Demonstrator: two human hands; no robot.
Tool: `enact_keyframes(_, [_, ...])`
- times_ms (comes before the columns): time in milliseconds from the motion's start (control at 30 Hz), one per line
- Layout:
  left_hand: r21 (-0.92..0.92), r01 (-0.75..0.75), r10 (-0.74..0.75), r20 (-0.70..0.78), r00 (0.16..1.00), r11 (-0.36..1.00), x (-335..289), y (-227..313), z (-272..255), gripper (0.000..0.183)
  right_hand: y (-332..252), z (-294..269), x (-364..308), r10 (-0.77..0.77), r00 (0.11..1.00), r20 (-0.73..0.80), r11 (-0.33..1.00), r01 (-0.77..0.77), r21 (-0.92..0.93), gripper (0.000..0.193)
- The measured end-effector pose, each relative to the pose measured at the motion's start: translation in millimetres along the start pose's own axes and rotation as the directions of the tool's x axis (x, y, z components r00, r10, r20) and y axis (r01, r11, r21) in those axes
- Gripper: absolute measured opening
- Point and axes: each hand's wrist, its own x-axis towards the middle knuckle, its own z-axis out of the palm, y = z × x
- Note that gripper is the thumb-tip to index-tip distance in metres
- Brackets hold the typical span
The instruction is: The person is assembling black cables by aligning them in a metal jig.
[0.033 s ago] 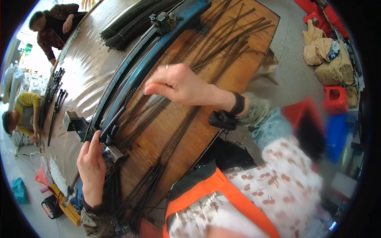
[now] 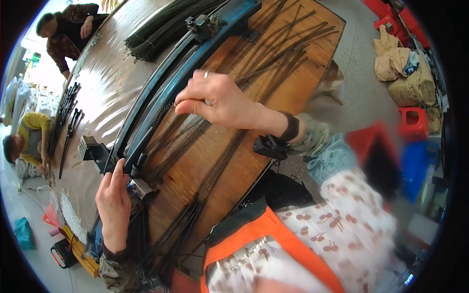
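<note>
A long blue metal rail [image 2: 175, 84] runs obliquely across the table. Over its middle, my right hand [image 2: 212, 97] is closed in a pinch on the end of a thin dark coil spring [image 2: 163, 113]. The spring curves down toward a black rod [image 2: 141, 145] lying along the rail. At the rail's near end, my left hand [image 2: 113, 198] has its fingers pressed together at the rod's lower end, with the fingertips partly hiding the contact. Beside those fingers sits a small metal block [image 2: 140, 188]. A metal clamp-like fitting [image 2: 204, 28] is mounted farther up the rail.
Loose coil springs [image 2: 222, 158] lie across the wooden tabletop [image 2: 188, 181], and a thick spring bundle [image 2: 156, 39] rests beyond the rail. Black rods [image 2: 71, 127] lie at left. Two people work across the table. Red stools [image 2: 413, 122] and a cardboard box [image 2: 413, 90] stand at right.
My right hand has shifted slightly left, its thumb and fingers closing on the spring's end. The spring shows more clearly, arched above the rail. My left hand stays nearly still.
</note>
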Motion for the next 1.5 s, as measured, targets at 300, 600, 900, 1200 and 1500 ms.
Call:
enact_keyframes(300, [-0.037,0.038,-0.039,-0.042,0.998,0.999,-19.8,0.3,-14.7,0.045,12.9,-5.7,-35.4,0.211,0.915,0.343,0.915,-0.309,0.261,0.026])
enact_keyframes(600, [-0.106,0.012,-0.011,0.011,1.0,0.994,-22.0,24.7,-18.0,0.044,-18.8,-11.4,-25.2,-0.062,0.984,0.166,0.981,0.03,0.189,0.011])
enact_keyframes(900, [-0.09,0.026,-0.023,0.035,0.999,0.996,-27.4,36.6,-16.5,0.045,-24.9,-23.1,-31.1,-0.048,0.996,0.072,0.995,0.042,0.088,0.013])
enact_keyframes(1200, [-0.191,0.023,-0.019,0.026,0.999,0.981,-22.2,49.2,-24.1,0.04,-36.5,-33.6,-40.5,-0.095,0.975,0.202,0.994,0.105,-0.036,0.012])
enact_keyframes(1500, [-0.16,-0.06,0.066,0.03,0.997,0.985,-8.9,56.3,-16.3,0.037,-23.4,-17.3,-34.3,-0.363,0.931,0.042,0.926,0.366,-0.096,0.034])
